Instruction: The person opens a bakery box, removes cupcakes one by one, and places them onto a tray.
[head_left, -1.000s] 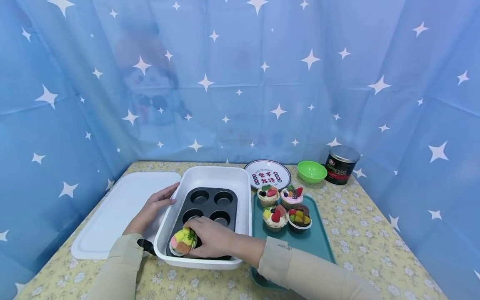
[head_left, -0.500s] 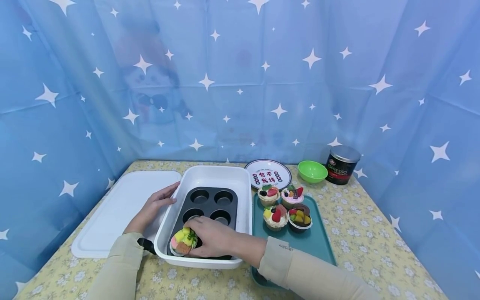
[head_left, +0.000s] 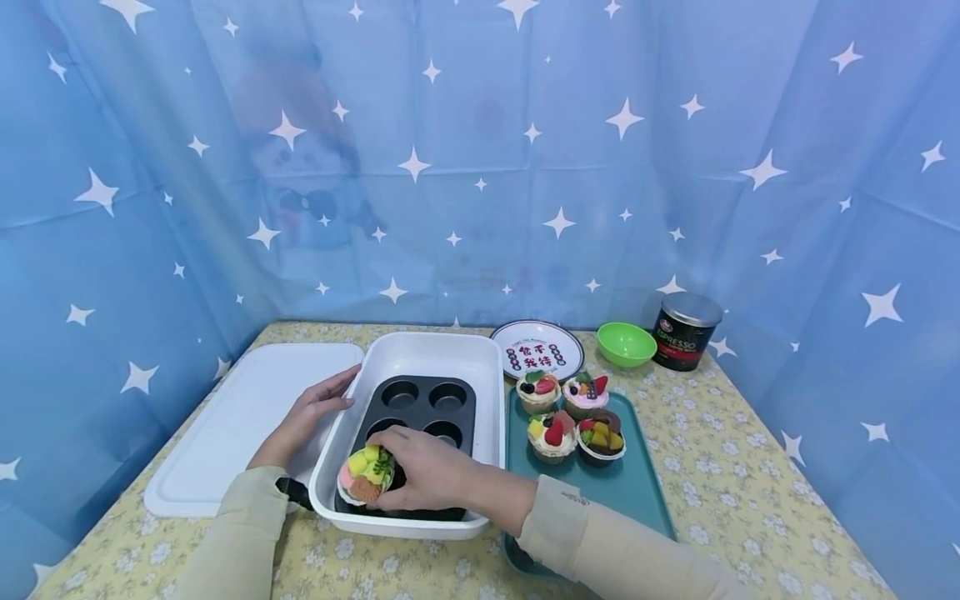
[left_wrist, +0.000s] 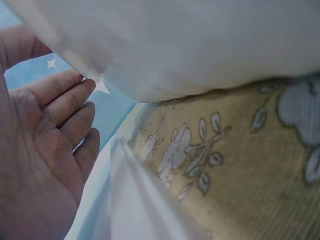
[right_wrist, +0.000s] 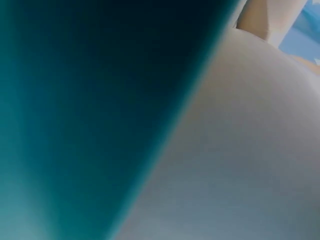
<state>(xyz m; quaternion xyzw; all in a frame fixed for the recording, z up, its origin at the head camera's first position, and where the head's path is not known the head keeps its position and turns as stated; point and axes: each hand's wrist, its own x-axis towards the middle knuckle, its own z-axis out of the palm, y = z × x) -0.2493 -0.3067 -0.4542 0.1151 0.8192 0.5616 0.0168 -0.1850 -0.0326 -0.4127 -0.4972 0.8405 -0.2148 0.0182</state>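
My right hand (head_left: 427,468) grips a cupcake (head_left: 365,475) topped with yellow, pink and brown pieces, over the near left corner of a dark muffin pan (head_left: 423,410). The pan lies inside a deep white rectangular container (head_left: 495,367), its far cups bare. At the container's left wall, my left hand (head_left: 311,408) rests with fingers extended; the left wrist view shows the fingertips (left_wrist: 89,84) right at the white wall (left_wrist: 200,45). The right wrist view holds only the blurred teal tray (right_wrist: 75,125) and white wall (right_wrist: 230,150); the right hand's fingers are hidden there.
A teal tray (head_left: 630,492) to the right bears several fruit-topped cupcakes (head_left: 553,435). Behind it stand a printed plate (head_left: 536,337), a green bowl (head_left: 626,344) and an espresso tin (head_left: 684,333). A white lid (head_left: 225,425) lies left, on the flowered tablecloth (head_left: 742,467).
My right hand and the cupcake have risen slightly from the near left corner of the muffin pan. The left hand stays at the container's wall.
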